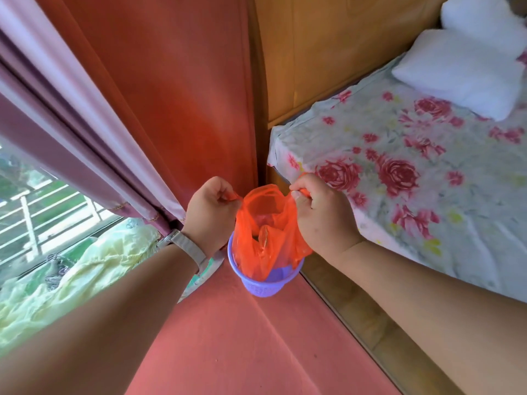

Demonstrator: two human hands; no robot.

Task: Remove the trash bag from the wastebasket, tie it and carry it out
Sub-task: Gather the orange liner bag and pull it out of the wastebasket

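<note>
An orange plastic trash bag (266,229) hangs partly lifted out of a small purple wastebasket (266,285) that stands on the red floor in the corner. My left hand (212,210) pinches the bag's left handle. The right handle is gripped by my right hand (319,212). The bag's mouth is stretched open between the two hands, and crumpled trash shows inside. Its lower part still sits inside the basket.
A bed (413,172) with a rose-patterned sheet and white pillow (462,72) stands close on the right, its wooden frame beside the basket. Pink curtains (94,138) and a window lie left, with pale yellow-green fabric (85,275) bunched below. A red wall (185,95) is behind.
</note>
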